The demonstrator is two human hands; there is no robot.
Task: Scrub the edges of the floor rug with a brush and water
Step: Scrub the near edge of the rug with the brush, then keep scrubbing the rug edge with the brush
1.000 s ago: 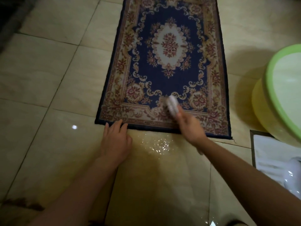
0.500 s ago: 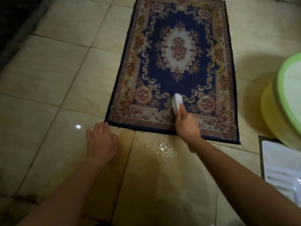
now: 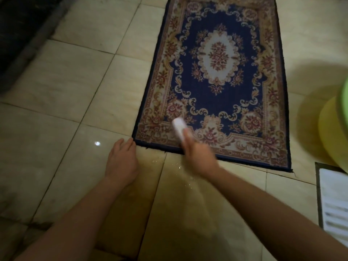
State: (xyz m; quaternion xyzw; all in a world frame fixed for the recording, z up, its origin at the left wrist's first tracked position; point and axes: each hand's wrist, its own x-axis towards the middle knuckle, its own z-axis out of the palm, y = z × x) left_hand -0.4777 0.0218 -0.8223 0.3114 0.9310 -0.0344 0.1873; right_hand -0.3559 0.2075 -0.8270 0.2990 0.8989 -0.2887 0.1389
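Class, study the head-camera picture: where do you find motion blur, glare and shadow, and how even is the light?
Head view: the right hand and the white brush it grips are smeared by motion, while the left hand is sharper; a small bright glare spot sits on the wet tile floor; the yellow tub throws a broad shadow leftward; light is dim, darkest in the top left corner; the rug pattern stays readable.

- Patterned blue rug [image 3: 218, 76] flat on pale tiled floor [image 3: 79, 76].
- Right hand [image 3: 199, 157] wrapped round a white brush [image 3: 179, 129], pressed on the rug's near border, left of middle; blurred.
- Left hand [image 3: 121, 162] flat on the tiles, fingertips just at the rug's near-left corner.
- Water droplets [image 3: 180, 167] glinting on tile beside the near edge.
- Yellow basin with green rim [image 3: 333, 129] at far right, cropped.
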